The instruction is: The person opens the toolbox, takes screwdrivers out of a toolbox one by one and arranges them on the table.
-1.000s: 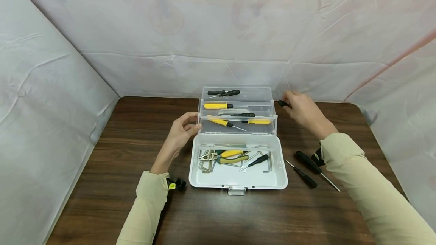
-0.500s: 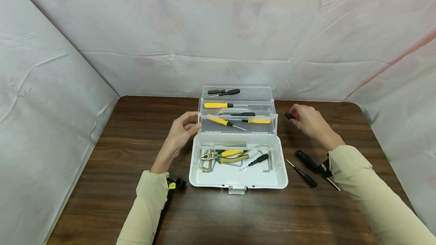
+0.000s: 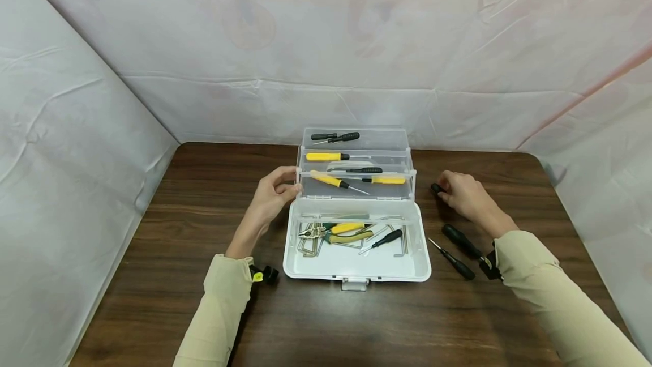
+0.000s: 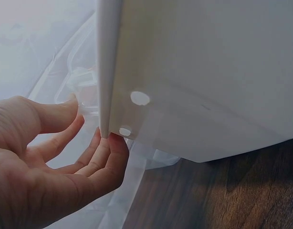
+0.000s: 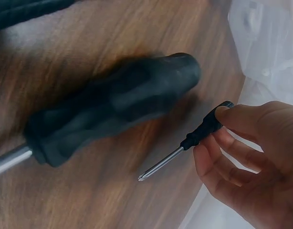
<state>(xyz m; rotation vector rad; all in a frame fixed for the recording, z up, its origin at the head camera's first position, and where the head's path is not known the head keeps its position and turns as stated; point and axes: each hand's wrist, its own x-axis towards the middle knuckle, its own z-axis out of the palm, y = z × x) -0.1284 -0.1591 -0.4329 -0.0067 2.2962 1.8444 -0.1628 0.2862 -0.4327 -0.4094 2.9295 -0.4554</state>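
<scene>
A white toolbox (image 3: 316, 269) with clear stepped trays (image 3: 356, 191) stands open on the table. My left hand (image 3: 270, 197) holds the left side of the trays; in the left wrist view its fingers curl at a white panel's edge, the thumb by the clear plastic. Right of the box, my right hand (image 3: 468, 197) pinches a small black-handled screwdriver (image 5: 204, 129) by its handle. The right wrist view shows its cross-shaped tip pointing away from the fingers, over the wood. A larger black screwdriver (image 3: 460, 239) and a slimmer one (image 3: 453, 259) lie nearer the right sleeve.
Pliers (image 3: 351, 237), a black screwdriver (image 3: 387, 238) and several hex keys (image 3: 308, 248) lie in the box's base. The trays bear yellow screwdrivers (image 3: 326, 157) and black ones (image 3: 346, 137). White sheeting (image 3: 326, 72) walls the table's back and sides.
My right hand has drawn back toward me and slightly to the right with the small screwdriver, away from the table's back edge. The left hand stays at the trays.
</scene>
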